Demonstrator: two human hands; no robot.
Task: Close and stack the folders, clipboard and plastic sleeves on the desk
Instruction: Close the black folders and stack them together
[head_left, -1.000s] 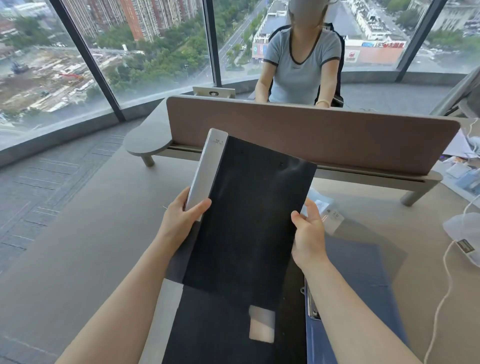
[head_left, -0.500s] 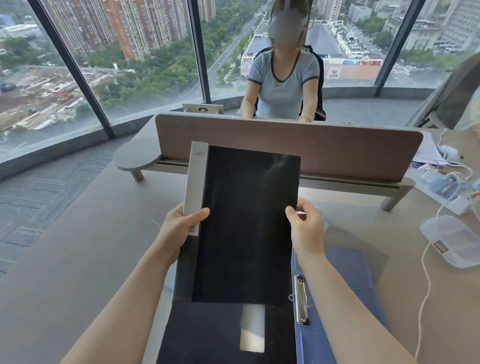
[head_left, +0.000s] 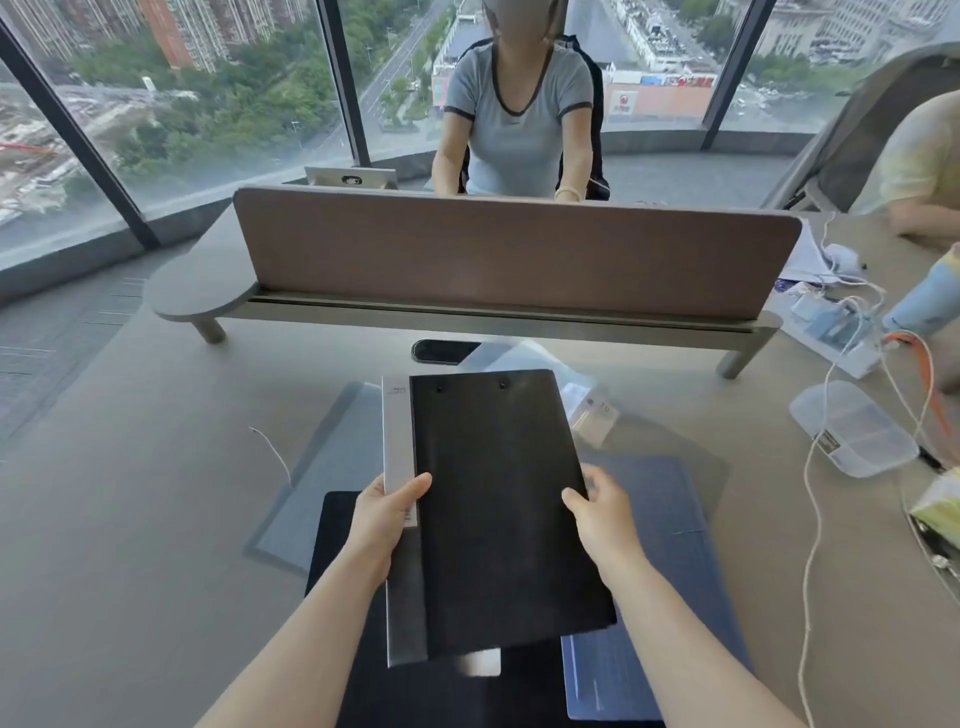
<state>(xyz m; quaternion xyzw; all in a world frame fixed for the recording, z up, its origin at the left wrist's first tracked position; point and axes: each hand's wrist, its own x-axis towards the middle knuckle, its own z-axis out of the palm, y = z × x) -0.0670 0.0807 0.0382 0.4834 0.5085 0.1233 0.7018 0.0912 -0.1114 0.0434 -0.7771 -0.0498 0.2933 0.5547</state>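
Observation:
I hold a closed black folder (head_left: 498, 509) with a grey-white spine above the desk. My left hand (head_left: 387, 514) grips its spine edge, my right hand (head_left: 597, 512) grips the opposite edge. Under it lies another black folder (head_left: 337, 525) flat on the desk, with a blue clipboard-like folder (head_left: 660, 519) to its right. A grey translucent plastic sleeve (head_left: 322, 478) lies at the left, and clear sleeves (head_left: 524, 356) lie behind the held folder.
A brown divider panel (head_left: 514, 254) on a grey shelf crosses the desk ahead; a person sits behind it. A black phone (head_left: 441, 352) lies below it. A clear plastic box (head_left: 852, 431), cables and papers sit at the right. A loose string (head_left: 272, 452) lies at the left.
The black folder has tipped down from a raised, near-upright hold to almost flat and lower over the desk. Both hands keep the same grip on its edges.

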